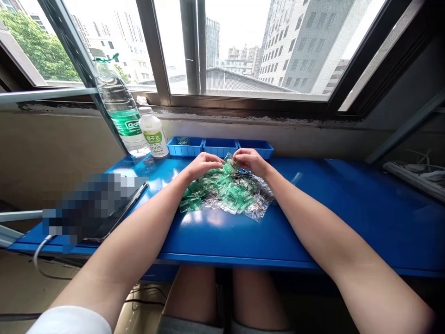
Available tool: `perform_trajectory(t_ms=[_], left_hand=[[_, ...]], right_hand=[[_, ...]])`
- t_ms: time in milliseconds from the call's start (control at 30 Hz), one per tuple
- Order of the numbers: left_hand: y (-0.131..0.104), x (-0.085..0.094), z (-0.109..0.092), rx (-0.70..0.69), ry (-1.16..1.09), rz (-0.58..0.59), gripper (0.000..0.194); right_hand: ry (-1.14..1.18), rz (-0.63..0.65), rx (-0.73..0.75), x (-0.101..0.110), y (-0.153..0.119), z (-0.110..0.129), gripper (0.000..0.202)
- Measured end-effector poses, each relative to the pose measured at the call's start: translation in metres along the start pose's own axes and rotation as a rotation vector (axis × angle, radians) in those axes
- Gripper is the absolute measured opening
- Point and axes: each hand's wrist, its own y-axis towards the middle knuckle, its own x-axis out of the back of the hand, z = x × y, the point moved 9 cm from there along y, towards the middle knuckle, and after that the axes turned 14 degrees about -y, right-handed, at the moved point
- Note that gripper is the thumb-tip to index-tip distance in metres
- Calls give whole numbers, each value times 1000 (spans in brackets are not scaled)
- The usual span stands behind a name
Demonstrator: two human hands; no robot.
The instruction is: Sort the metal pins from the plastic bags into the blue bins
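Note:
A heap of small green and clear plastic bags [231,192] lies on the blue table in front of me, some with thin metal pieces inside. At the heap's far left edge is my left hand [205,165], its fingers pinched together. My right hand [251,160] is across from it, the fingertips closed on a small plastic bag [230,160]. That bag sits between the two hands, just above the heap. The left fingertips meet its left edge. What is inside the bag is too small to make out.
Three joined blue bins [219,147] stand behind the heap; the left one holds small bags. A large water bottle [125,118] and a white drink bottle [154,134] stand left of them. A dark, partly pixelated device [118,215] lies left. A power strip [413,178] is far right.

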Motion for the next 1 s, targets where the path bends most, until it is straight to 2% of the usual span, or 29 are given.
perform_trajectory(t_ms=[133,300,367,433,500,600,700,867,1000], left_hand=[[-1,9,0,-13,-44,-93,23],[1,0,9,42,42,-7,33],[2,0,11,57,76,-14,37],[1,4,9,42,87,-54,37],[1,10,8,24,78,-100,37],[0,21,11,13,68,-171,36],[-1,36,16,11,79,-280,40],[-7,67,14,-77,149,-519,59],[-13,82,10,-100,202,-637,71]], right_hand=[[-40,-28,-34,1,0,-4,24],[-48,9,-34,-3,-1,2,26],[-47,15,-32,2,-2,3,28],[-59,-47,-37,20,-3,-2,28],[-121,-234,-61,55,-6,-17,25],[-311,-497,-176,106,-17,-49,12],[-294,-626,-310,132,-26,-78,10],[-327,-532,-301,120,-20,-78,6],[-354,-507,-292,114,-19,-75,5]])
